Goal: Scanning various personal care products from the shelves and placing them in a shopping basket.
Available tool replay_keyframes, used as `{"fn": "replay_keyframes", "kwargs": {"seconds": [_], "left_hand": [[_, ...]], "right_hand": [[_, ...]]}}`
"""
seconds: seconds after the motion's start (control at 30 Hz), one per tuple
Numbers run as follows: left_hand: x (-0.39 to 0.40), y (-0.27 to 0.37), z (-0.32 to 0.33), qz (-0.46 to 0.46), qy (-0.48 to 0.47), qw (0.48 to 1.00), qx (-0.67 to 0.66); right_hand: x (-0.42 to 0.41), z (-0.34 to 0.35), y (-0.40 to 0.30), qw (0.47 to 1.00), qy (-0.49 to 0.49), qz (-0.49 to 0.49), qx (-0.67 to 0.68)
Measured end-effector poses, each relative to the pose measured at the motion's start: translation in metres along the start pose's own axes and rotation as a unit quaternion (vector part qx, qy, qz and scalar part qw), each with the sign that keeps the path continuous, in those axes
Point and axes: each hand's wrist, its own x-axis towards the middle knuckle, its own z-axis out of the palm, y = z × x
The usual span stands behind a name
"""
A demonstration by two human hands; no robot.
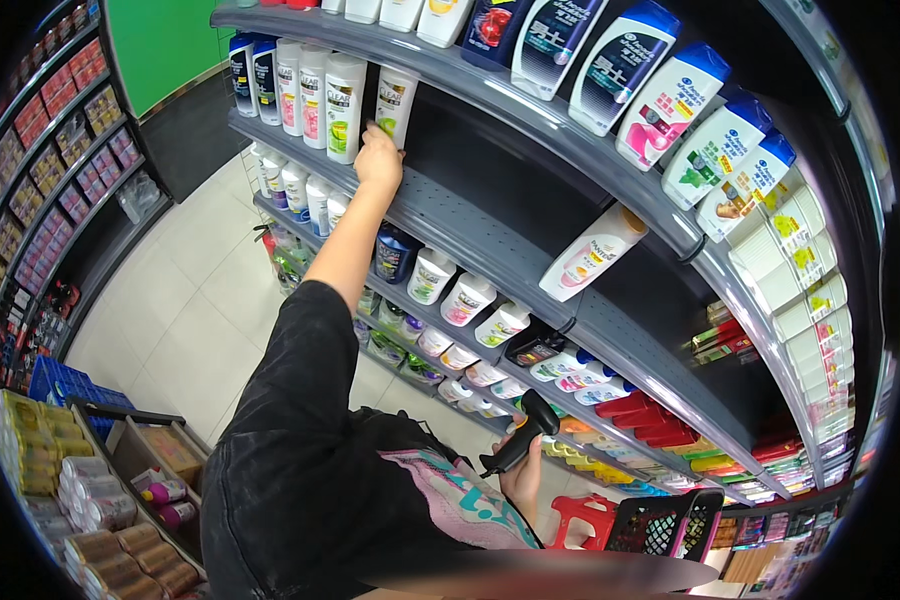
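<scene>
My left hand [379, 159] is at the upper shelf with its fingers around the lower part of a white Clear shampoo bottle [396, 96]. The bottle stands nearly upright, its base hidden by the hand. A gap separates it from another Clear bottle [345, 112] with a green label, at the end of a row. Lower down, near my body, my right hand [523, 474] grips a black handheld barcode scanner [523, 431] by its handle. Farther right on that same shelf, a white Pantene bottle [594, 251] with a gold cap stands alone.
Head & Shoulders bottles [622, 67] line the shelf above. Lower shelves hold pump bottles [469, 298] and red bottles [645, 416]. A red plastic stool [581, 521] and a black basket [656, 525] stand at lower right. Stacked cans [94, 495] and a blue crate [75, 386] are at left.
</scene>
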Motion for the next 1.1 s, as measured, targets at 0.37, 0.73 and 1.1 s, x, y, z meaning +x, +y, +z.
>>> {"fn": "replay_keyframes", "kwargs": {"seconds": [0.37,0.73,1.1], "left_hand": [[-0.022,0.054,-0.037,0.436,-0.076,0.829,0.342],[0.056,0.035,0.055,0.353,-0.199,0.551,0.729],[0.114,-0.029,0.156,0.196,0.155,-0.415,0.875]], "right_hand": [[0.000,-0.010,-0.004,1.000,0.012,-0.004,0.009],[0.002,-0.020,0.004,1.000,-0.026,0.008,0.013],[-0.001,-0.013,0.004,1.000,0.012,-0.004,0.004]]}}
